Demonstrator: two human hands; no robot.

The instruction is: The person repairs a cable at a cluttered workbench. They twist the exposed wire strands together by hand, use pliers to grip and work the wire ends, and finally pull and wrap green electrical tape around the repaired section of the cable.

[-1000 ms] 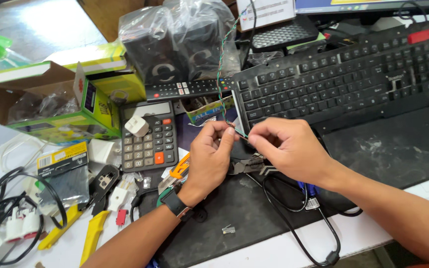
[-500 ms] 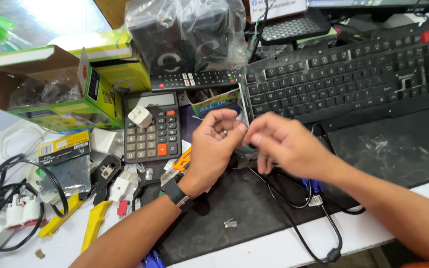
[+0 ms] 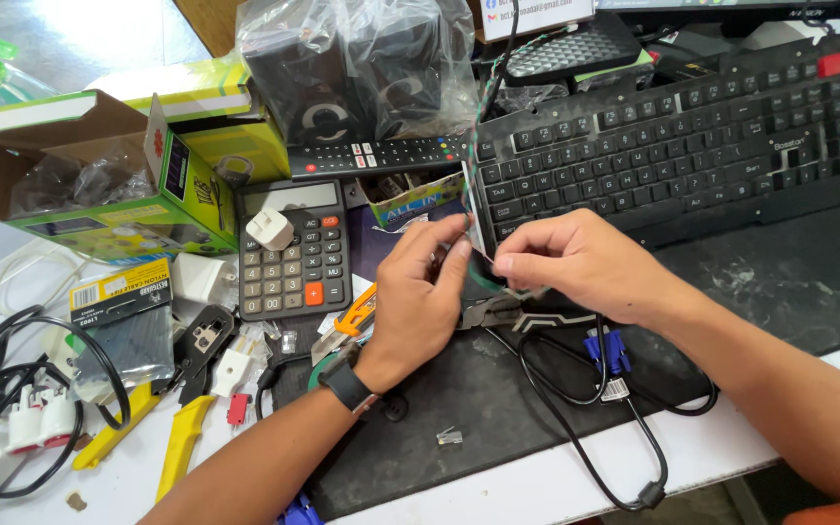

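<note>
Fingertips (image 3: 459,255) of both hands pinch the thin green-and-white twisted cable (image 3: 475,146) closed, keyboard's (image 3: 673,156) 7 o'clock corner; looks light, floppy, so grip near the end.

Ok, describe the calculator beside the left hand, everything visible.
The calculator is a dark grey desktop model lying flat and face up, its display blank. It has rows of grey keys, an orange key at lower right and a small red one near the top. A small white plug adapter rests on its upper left. The left hand is close, not touching.
</note>
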